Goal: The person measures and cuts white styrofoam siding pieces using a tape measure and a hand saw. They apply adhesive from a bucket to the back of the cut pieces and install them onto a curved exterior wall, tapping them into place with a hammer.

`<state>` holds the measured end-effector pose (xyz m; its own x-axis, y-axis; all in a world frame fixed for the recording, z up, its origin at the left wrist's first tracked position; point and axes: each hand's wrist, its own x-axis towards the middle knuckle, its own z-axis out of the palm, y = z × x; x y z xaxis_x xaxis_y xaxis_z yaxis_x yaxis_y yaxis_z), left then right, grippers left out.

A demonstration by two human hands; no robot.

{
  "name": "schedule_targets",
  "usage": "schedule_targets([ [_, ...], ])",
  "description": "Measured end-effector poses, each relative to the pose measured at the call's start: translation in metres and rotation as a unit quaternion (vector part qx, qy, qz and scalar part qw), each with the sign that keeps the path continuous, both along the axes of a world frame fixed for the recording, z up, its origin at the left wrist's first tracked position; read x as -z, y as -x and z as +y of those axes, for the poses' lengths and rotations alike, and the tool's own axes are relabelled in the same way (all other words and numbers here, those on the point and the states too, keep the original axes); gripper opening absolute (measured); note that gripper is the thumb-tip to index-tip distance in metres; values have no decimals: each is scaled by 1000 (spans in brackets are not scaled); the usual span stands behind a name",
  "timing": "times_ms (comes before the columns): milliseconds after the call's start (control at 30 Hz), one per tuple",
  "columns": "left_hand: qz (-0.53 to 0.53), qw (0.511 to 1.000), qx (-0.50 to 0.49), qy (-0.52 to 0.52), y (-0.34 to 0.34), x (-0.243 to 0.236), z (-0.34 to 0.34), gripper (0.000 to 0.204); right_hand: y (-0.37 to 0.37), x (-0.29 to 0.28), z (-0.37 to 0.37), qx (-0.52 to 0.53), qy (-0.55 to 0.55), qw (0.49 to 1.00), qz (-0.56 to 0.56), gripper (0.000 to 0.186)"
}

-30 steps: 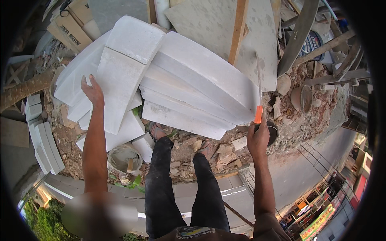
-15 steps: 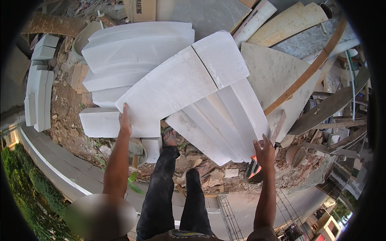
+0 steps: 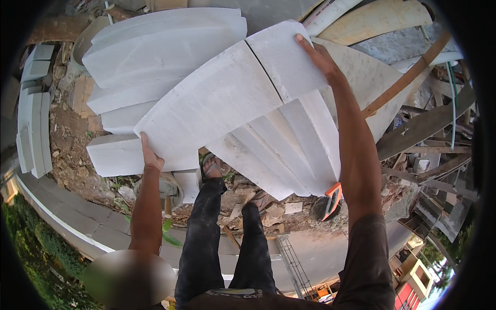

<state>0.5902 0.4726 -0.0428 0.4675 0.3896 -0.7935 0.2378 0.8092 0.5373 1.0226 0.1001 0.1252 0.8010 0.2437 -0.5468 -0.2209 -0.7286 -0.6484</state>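
Stack of white slabs (image 3: 170, 57) fills upper centre of frame, fanned out, lying on rubble. Top slab (image 3: 206, 111), big, pale grey-white, runs from centre-left up to upper centre, tilted diagonally, a dark crack line across it near its upper end. Left hand (image 3: 150, 157) at centre-left grips the slab's lower edge, fingers curled round it. Right hand (image 3: 318, 54) at upper centre-right lies on the slab's upper corner, fingers spread flat against the edge, grasping it. More slab edges (image 3: 289, 150) fan out below the right forearm, centre-right. Wooden planks (image 3: 413, 72) and boards at upper right. Row of smaller white blocks (image 3: 33, 129) at far left. Person's dark trouser legs (image 3: 212, 232) at bottom centre, sandalled foot (image 3: 212, 166) on rubble just under the slab. Orange-and-black tool (image 3: 330, 201) on the ground at centre-right, beside the right arm.
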Motion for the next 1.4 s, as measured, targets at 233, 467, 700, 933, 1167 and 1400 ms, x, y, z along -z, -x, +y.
schedule_targets([
  [233,-35,997,55,39,30,-65,-44,83,21,-39,-51,37,70,997,-8,135],
  [467,-25,997,53,51,33,-112,-130,85,18,-59,-133,26,137,990,-9,105],
  [700,-64,992,89,64,21,-21,-147,95,28,65,-184,54,329,938,-92,68],
  [933,26,994,98,44,25,-37,-140,93,141,18,-153,105,78,889,-438,34],
  [1167,85,989,100,68,18,-71,-134,85,316,37,-70,459,-208,856,115,106],
  [1400,-36,995,29,87,53,-151,-168,80,302,58,-51,464,-384,792,101,86],
])
